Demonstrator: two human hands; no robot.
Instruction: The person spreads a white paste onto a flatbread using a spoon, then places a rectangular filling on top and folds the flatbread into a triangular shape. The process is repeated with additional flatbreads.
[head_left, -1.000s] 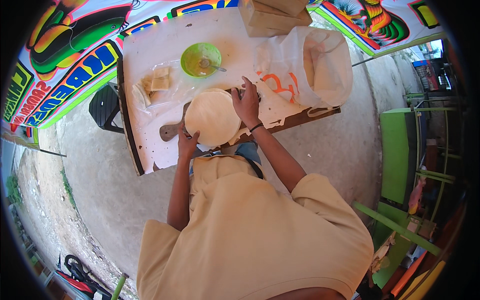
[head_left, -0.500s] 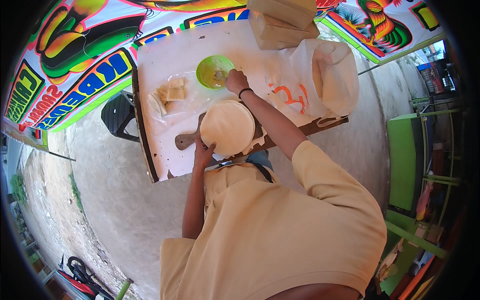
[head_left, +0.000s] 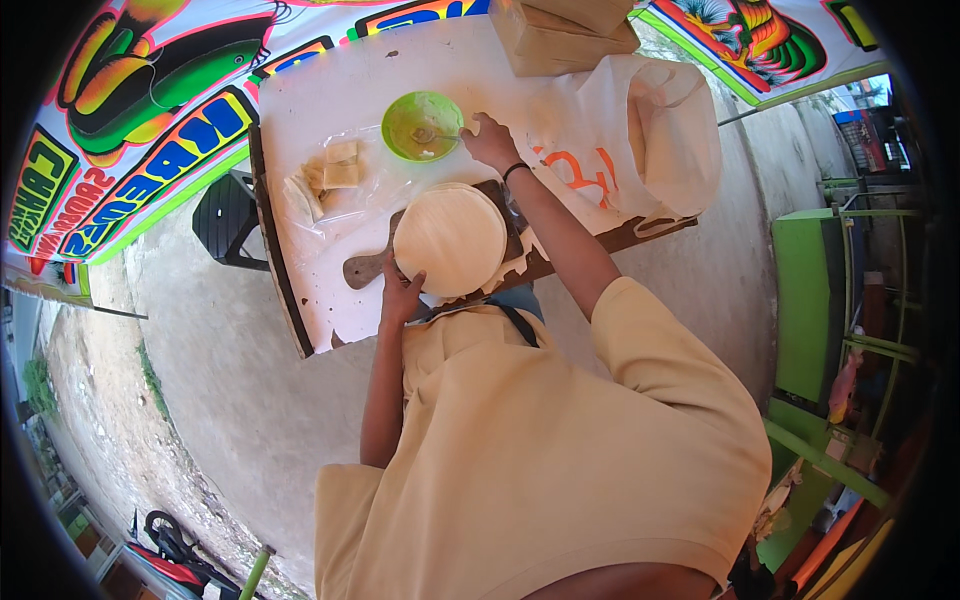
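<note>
Left hand (head_left: 403, 292) is part-curled at the rim of the pale, smooth round sheets (head_left: 450, 238), thumb over the edge; a firm pinch cannot be confirmed. The sheets lie on 1 dark wooden board (head_left: 364, 270) near the edge of the flaking white table (head_left: 345, 95); a tug could slide them off. Right hand (head_left: 492, 143) is loosely curled beside the spoon (head_left: 446, 138); hold cannot be told. Knocking its handle could tip the round green bowl (head_left: 398, 128).

Sheets (head_left: 449, 240) lie on the board (head_left: 364, 270) — bowl (head_left: 395, 130) behind them, folded pieces (head_left: 341, 165) left, bag (head_left: 672, 140) right.
</note>
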